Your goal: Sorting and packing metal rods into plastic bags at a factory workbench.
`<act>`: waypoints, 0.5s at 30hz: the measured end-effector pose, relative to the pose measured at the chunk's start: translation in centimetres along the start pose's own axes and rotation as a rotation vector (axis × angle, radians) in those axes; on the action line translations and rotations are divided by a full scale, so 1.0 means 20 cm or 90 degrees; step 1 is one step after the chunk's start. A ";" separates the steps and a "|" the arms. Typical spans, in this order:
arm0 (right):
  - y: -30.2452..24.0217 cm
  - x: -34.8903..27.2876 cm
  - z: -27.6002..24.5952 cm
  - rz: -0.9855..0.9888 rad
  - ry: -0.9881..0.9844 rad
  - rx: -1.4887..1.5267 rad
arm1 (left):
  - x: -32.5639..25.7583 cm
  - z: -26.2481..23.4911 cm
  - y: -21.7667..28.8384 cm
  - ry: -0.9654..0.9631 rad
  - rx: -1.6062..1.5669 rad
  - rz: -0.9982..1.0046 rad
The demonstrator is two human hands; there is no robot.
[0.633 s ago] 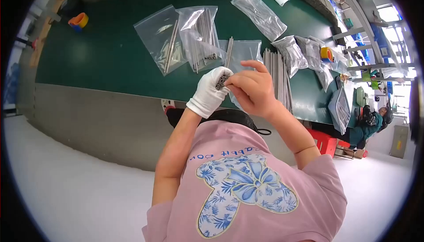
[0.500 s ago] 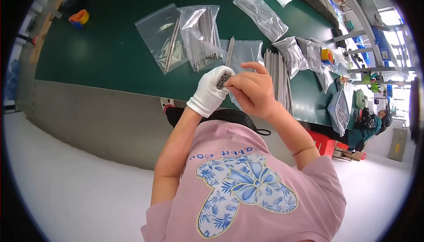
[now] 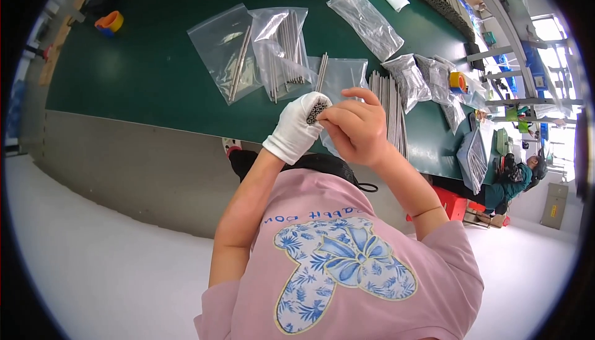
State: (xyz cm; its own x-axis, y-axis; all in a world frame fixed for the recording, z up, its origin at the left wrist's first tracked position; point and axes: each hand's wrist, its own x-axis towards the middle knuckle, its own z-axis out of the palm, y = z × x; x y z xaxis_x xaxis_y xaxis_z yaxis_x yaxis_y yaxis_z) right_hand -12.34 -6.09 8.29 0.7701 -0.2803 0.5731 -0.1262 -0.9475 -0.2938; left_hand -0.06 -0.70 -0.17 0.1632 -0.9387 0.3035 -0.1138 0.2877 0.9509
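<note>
My left hand (image 3: 294, 130), in a white glove, is wrapped round a bundle of thin metal tubes (image 3: 317, 112), whose open ends face me. My bare right hand (image 3: 358, 126) is closed in a pinch, thumb and forefinger against the tube ends; what lies between the fingertips is too small to make out. Its little finger sticks out. Beyond the hands, a clear plastic bag (image 3: 226, 48) holds a few tubes, and a second clear bag (image 3: 263, 24) beside it holds several more. A third bag (image 3: 350, 70) lies partly behind my right hand, beside a row of loose tubes (image 3: 389, 101).
The green table (image 3: 136, 86) carries filled plastic bags (image 3: 407, 79), an orange tape roll (image 3: 110, 22) at left and another tape roll (image 3: 458, 81) at right. A grey tray (image 3: 473, 160) rests at the right edge. A person (image 3: 517, 179) sits beyond, near a red stool (image 3: 449, 207).
The hands and the tube bundle stay almost in place; the right fingertips remain at the tube ends. The whole view has shifted very slightly.
</note>
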 end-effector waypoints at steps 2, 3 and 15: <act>-0.01 0.01 -0.01 -0.001 0.002 -0.009 | 0.00 0.00 0.00 -0.006 0.000 -0.001; -0.01 0.02 -0.02 0.001 0.014 -0.011 | 0.00 0.00 0.00 -0.006 0.003 0.003; 0.01 0.04 -0.02 -0.015 -0.009 -0.039 | 0.01 0.00 0.00 -0.002 -0.007 0.009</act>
State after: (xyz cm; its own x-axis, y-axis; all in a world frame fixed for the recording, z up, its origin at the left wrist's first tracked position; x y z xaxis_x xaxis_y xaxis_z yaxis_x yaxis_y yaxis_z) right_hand -12.05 -6.60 8.97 0.7816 -0.2568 0.5685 -0.1460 -0.9613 -0.2335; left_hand -0.01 -0.80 -0.14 0.1591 -0.9351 0.3166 -0.1048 0.3029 0.9472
